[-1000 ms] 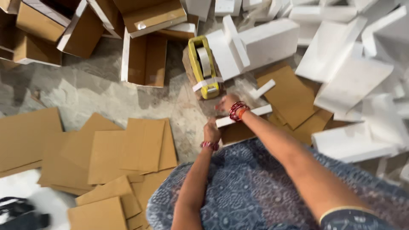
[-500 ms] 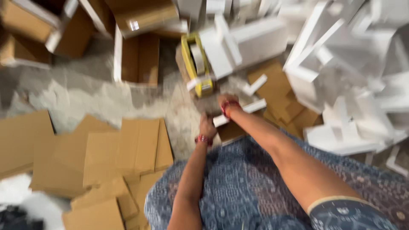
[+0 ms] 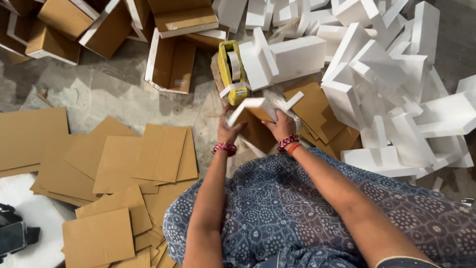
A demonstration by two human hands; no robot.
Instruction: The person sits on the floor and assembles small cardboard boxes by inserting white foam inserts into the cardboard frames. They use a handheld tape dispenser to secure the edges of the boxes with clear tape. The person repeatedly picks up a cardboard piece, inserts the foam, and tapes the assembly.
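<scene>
Two hands meet at frame centre: the left hand (image 3: 229, 130) and right hand (image 3: 281, 125) each close their grip on a white foam strip (image 3: 248, 106) over a brown cardboard box (image 3: 259, 131). Foam looks light, stiff, brittle; best held by its edges.

A rough grey concrete floor (image 3: 99, 84) is seen, lit unevenly, with shadow at the upper left and far right. Flat cardboard sheets (image 3: 124, 159) are spread across its left side. Open brown boxes (image 3: 171, 62) are piled along the top, and white foam blocks (image 3: 386, 84) are heaped at the right.
</scene>
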